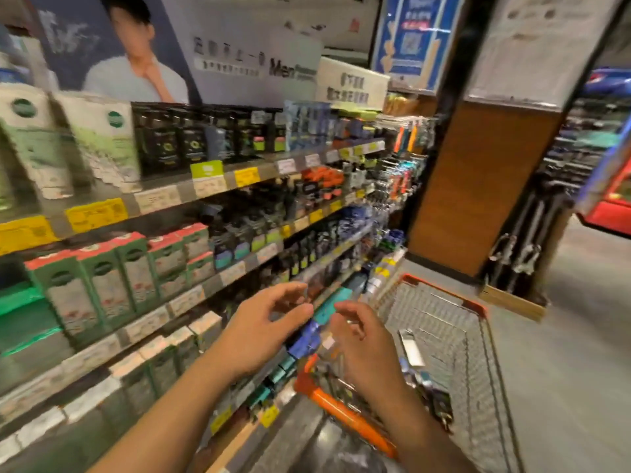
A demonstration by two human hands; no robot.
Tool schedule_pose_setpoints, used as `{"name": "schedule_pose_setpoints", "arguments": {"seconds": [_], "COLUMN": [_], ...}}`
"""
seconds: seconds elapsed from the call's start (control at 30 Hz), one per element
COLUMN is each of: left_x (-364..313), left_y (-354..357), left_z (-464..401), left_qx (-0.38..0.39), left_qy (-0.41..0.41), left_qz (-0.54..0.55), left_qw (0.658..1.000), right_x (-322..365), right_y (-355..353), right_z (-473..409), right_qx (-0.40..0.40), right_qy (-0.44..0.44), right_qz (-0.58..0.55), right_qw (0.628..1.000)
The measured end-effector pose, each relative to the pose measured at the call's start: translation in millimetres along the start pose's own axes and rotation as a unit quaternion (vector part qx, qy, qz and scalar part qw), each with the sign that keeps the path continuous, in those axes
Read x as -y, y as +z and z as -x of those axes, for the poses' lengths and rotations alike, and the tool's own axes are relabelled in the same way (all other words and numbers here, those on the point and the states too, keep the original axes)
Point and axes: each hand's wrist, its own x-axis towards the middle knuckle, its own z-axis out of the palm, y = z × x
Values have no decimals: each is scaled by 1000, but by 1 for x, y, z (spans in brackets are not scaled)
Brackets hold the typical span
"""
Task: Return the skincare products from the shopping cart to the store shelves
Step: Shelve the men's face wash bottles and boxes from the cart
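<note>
Store shelves (pixel 218 186) fill the left of the head view: five tiers visible, packed with boxed goods. Green-and-white boxes (pixel 99 295) on the third tier, dark boxes (pixel 170 141) on the top one; too many and too blurred for a true count. Left hand (pixel 263 329) is raised in front of the lower tiers, fingers loosely curled and spread; I see nothing held in it. A teal-and-blue strip (pixel 321 322) shows between the two hands; I cannot tell whether it is a product or shelf-edge trim. Right hand (pixel 365 339) is raised just beside the left, fingers half curled with a gap between thumb and fingers; whether it pinches anything small cannot be told through the blur. One shopping cart (pixel 478 339), wire with orange trim, stands to the right, near the shelves. Inside it: one pale flat pack (pixel 411 349) on the basket floor and a cluster of dark products (pixel 433 397) nearer the handle, perhaps three or four, count uncertain. Judgement: task is partway at most; the cart holds skincare products not yet shelved, and neither hand is in the cart.
</note>
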Motion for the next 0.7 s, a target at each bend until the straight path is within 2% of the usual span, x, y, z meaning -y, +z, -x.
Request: {"name": "schedule_pose_setpoints", "arguments": {"seconds": [0.23, 0.37, 0.47, 0.57, 0.63, 0.7], "left_x": [2, 12, 18, 38, 66, 89], "left_y": [101, 157, 195, 222, 234, 242], "left_z": [4, 1, -4, -13, -17, -12], "left_qx": [104, 115, 157, 192, 231, 276], "left_qy": [-65, -99, -82, -27, -10, -15], "left_qz": [-15, -15, -80, -185, -284, -404], "left_qw": [992, 988, 981, 963, 931, 872], "right_x": [-73, -116, -155, -190, -207, -219], "right_y": [-83, -118, -140, -155, -158, -157], "right_z": [63, 92, 101, 110, 118, 122], "right_qx": [-126, -171, -162, -148, -74, -13], "right_qy": [95, 137, 187, 199, 238, 277], "right_qz": [-14, 27, 147, 296, 400, 467], "right_qw": [987, 975, 958, 922, 882, 840]}}
